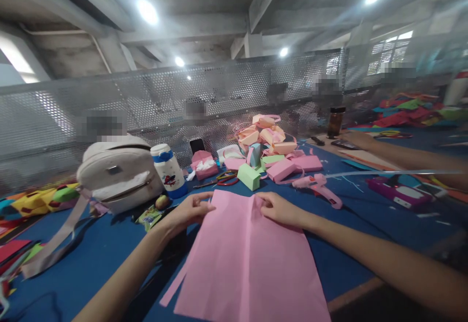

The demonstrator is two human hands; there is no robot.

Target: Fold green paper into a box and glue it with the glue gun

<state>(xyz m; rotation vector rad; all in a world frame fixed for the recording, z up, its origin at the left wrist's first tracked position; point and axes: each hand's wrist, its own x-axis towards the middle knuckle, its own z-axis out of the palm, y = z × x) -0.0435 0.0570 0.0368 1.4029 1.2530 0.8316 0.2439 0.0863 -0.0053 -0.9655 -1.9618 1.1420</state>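
A large pink paper sheet [226, 258] with a crease or fold down its middle spreads over the front of the blue table. My left hand [193, 210] pinches its far left corner between thumb and fingers. At the far edge, right of the crease, my right hand [276, 208] grips the sheet with curled fingers. A narrow pink strip [179, 280] sticks out along the sheet's left side. Beyond the hands lie a small green paper box [249, 176], scissors [226, 178] with red and yellow handles, and a pink glue gun [320, 188].
A white backpack [119, 175] and a white-and-blue bottle [168, 171] stand at left. Folded paper pieces [268, 136] are heaped at the back centre. On the right are a purple box [398, 192] and another person's arm [395, 149]. A perforated metal partition [226, 88] closes off the back.
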